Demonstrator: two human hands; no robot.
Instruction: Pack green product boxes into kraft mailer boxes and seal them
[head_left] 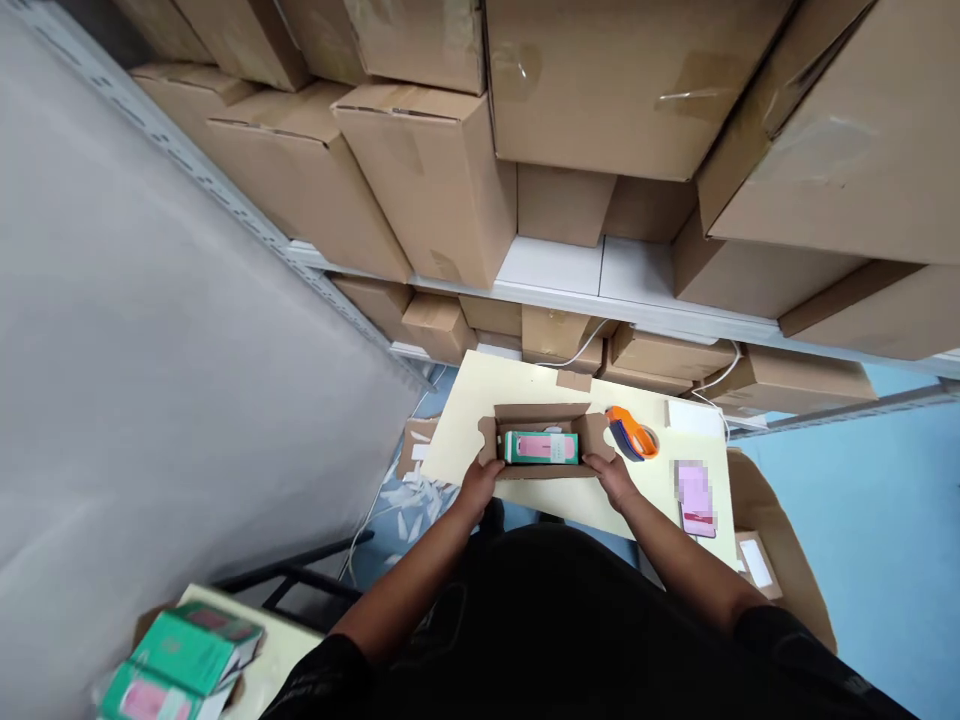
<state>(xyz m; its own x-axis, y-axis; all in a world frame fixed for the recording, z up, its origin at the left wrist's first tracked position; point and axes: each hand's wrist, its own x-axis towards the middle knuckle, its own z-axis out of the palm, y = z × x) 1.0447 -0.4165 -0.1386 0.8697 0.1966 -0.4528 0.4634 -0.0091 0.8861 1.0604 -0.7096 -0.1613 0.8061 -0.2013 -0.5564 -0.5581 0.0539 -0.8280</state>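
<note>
An open brown cardboard box [544, 412] sits near the front of the cream table, its flaps spread. Inside it lies a green product box [510, 448] with a pink picture on its face. My left hand [480, 482] grips the cardboard box at its near left corner. At the near right corner, my right hand [611, 478] grips the same box with the thumb over the edge. An orange tape dispenser [634, 433] stands on the table just right of the cardboard box.
A phone [695, 500] and a white box [691, 417] lie on the right of the table [495, 385]. Shelves of brown cartons [427, 180] rise behind. Paper scraps [420, 500] litter the floor at left. Green boxes [184, 650] are stacked on a side table at lower left.
</note>
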